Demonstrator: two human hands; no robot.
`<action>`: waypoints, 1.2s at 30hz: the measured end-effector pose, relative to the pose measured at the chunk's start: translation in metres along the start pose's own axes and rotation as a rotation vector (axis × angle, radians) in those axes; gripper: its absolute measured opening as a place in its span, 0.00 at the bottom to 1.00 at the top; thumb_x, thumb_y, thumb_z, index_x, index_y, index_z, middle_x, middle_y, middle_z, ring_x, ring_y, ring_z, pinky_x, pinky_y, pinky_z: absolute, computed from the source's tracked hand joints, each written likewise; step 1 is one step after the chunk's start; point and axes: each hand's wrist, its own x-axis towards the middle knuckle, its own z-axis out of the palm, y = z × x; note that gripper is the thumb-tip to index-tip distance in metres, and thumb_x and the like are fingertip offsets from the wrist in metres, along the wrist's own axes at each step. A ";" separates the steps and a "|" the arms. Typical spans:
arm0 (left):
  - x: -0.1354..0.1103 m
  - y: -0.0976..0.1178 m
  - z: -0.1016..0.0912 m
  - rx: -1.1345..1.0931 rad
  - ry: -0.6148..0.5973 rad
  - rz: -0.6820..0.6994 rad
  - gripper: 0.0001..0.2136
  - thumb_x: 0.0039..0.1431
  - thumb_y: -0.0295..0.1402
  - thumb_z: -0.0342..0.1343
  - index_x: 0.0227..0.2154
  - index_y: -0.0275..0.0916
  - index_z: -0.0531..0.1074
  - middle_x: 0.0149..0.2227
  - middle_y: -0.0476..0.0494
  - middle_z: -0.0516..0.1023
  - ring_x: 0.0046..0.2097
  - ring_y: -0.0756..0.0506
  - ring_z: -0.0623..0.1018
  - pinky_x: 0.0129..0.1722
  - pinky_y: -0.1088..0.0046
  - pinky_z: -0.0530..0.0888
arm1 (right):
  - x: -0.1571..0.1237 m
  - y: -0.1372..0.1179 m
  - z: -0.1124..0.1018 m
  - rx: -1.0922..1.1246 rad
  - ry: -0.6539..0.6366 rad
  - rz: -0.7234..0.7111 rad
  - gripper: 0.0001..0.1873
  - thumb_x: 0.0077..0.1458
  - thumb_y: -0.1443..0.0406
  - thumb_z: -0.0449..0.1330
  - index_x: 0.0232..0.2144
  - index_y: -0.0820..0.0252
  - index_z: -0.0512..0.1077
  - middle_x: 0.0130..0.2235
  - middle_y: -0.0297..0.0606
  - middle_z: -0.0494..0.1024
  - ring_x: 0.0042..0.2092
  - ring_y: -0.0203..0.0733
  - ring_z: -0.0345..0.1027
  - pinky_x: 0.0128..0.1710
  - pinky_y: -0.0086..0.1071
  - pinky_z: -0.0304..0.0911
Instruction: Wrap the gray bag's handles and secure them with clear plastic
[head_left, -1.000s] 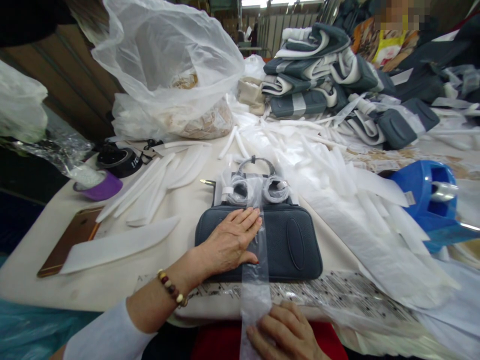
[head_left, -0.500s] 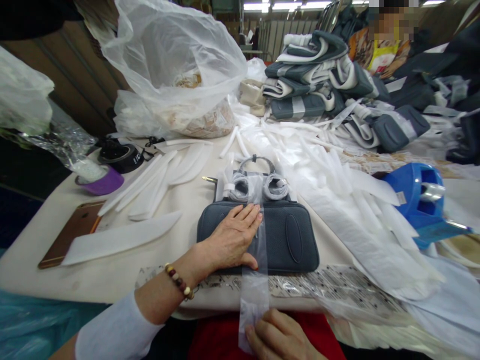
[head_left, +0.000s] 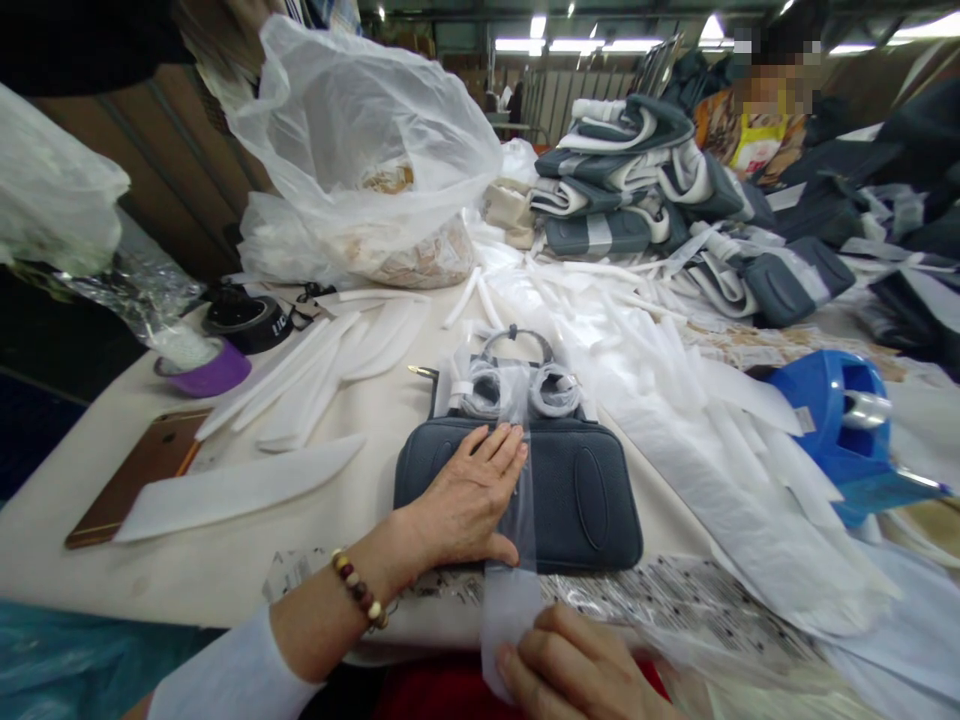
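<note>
Head view: compared with a second ago very little has shifted. The left hand (head_left: 466, 495) lies in the same place, flat on the dark grey handbag (head_left: 570, 495), and the right hand (head_left: 581, 668) is at the near edge of the tabletop (head_left: 225, 570), a touch higher in the picture, with the clear plastic strip (head_left: 517, 520) drawn as straight over the bag as before. So the strip reads as still being laid and smoothed, not yet let go.

The left grip is wide open, fingers spread and palm down, pressing the bag just beside the strip's left edge; it clasps nothing. The right grip is partly closed, fingertips pinching the strip's lower end, below the bag. Beyond the left fingertips sit the bag's wrapped handles (head_left: 517, 385). Far to the right of both hands stands a blue tape dispenser (head_left: 840, 420); well to the left lie white foam slips (head_left: 240, 485) and a phone (head_left: 135, 475).
</note>
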 end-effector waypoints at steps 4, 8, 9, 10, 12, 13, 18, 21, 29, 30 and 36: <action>-0.001 -0.001 -0.003 -0.028 -0.022 0.001 0.45 0.47 0.50 0.61 0.60 0.22 0.52 0.65 0.21 0.47 0.66 0.32 0.49 0.63 0.54 0.48 | 0.023 0.034 -0.004 0.087 0.115 0.029 0.16 0.65 0.71 0.44 0.35 0.66 0.73 0.25 0.37 0.71 0.26 0.37 0.59 0.24 0.29 0.56; -0.001 -0.004 -0.003 -0.070 -0.024 0.010 0.36 0.52 0.37 0.56 0.60 0.24 0.53 0.65 0.24 0.48 0.66 0.34 0.49 0.63 0.56 0.50 | 0.039 0.069 0.003 0.137 0.200 0.104 0.16 0.64 0.67 0.49 0.29 0.63 0.73 0.24 0.38 0.71 0.27 0.36 0.62 0.27 0.28 0.59; -0.002 -0.005 -0.002 -0.080 -0.007 0.013 0.34 0.53 0.37 0.54 0.60 0.24 0.53 0.65 0.24 0.48 0.66 0.34 0.49 0.63 0.56 0.50 | 0.041 0.076 0.005 0.151 0.190 0.123 0.16 0.64 0.65 0.51 0.27 0.63 0.73 0.24 0.38 0.72 0.28 0.36 0.63 0.28 0.27 0.60; -0.002 -0.005 0.001 -0.089 0.010 0.017 0.33 0.54 0.38 0.53 0.60 0.25 0.53 0.65 0.25 0.49 0.66 0.34 0.49 0.63 0.56 0.50 | 0.042 0.082 0.008 0.166 0.173 0.144 0.17 0.63 0.64 0.52 0.26 0.63 0.73 0.25 0.38 0.72 0.28 0.36 0.64 0.28 0.27 0.60; -0.002 -0.007 0.005 -0.108 0.041 0.017 0.33 0.54 0.37 0.53 0.60 0.25 0.53 0.65 0.26 0.49 0.66 0.34 0.49 0.63 0.56 0.50 | 0.044 0.090 0.012 0.204 0.139 0.190 0.18 0.62 0.61 0.53 0.23 0.62 0.71 0.25 0.36 0.72 0.28 0.35 0.65 0.28 0.25 0.61; -0.002 -0.007 0.007 -0.119 0.049 0.016 0.35 0.52 0.36 0.54 0.60 0.25 0.52 0.65 0.26 0.49 0.66 0.35 0.48 0.63 0.56 0.50 | 0.045 0.093 0.014 0.220 0.129 0.210 0.18 0.62 0.60 0.53 0.22 0.61 0.71 0.24 0.35 0.72 0.28 0.35 0.65 0.28 0.25 0.61; -0.003 -0.007 0.011 -0.168 0.076 0.018 0.38 0.46 0.31 0.55 0.61 0.24 0.50 0.65 0.27 0.49 0.67 0.35 0.48 0.63 0.56 0.53 | 0.048 0.100 0.019 0.201 0.045 0.274 0.12 0.59 0.65 0.58 0.23 0.60 0.71 0.24 0.32 0.72 0.28 0.34 0.65 0.29 0.24 0.61; -0.003 -0.007 0.011 -0.180 0.107 0.014 0.38 0.46 0.30 0.54 0.61 0.24 0.49 0.65 0.26 0.51 0.66 0.36 0.50 0.62 0.55 0.55 | 0.046 0.101 0.022 0.156 0.002 0.305 0.09 0.56 0.68 0.60 0.24 0.61 0.70 0.26 0.33 0.73 0.29 0.35 0.67 0.30 0.25 0.60; -0.003 -0.008 0.011 -0.217 0.135 0.026 0.45 0.36 0.22 0.48 0.62 0.25 0.42 0.65 0.26 0.51 0.67 0.37 0.49 0.62 0.55 0.57 | 0.042 0.099 0.031 0.054 0.043 0.300 0.11 0.61 0.65 0.55 0.28 0.62 0.72 0.26 0.35 0.72 0.29 0.37 0.65 0.30 0.27 0.58; -0.003 -0.009 0.009 -0.235 0.121 0.031 0.46 0.34 0.22 0.48 0.63 0.26 0.40 0.65 0.27 0.50 0.67 0.37 0.48 0.62 0.55 0.57 | 0.042 0.099 0.032 0.043 0.047 0.295 0.11 0.62 0.65 0.54 0.28 0.62 0.72 0.25 0.35 0.72 0.28 0.37 0.64 0.29 0.28 0.58; -0.004 -0.013 0.000 -0.331 0.024 0.033 0.49 0.32 0.22 0.50 0.63 0.28 0.36 0.66 0.27 0.46 0.67 0.38 0.46 0.63 0.54 0.55 | 0.039 0.100 0.036 0.014 0.018 0.312 0.08 0.58 0.67 0.58 0.27 0.63 0.70 0.25 0.35 0.71 0.28 0.37 0.63 0.30 0.28 0.57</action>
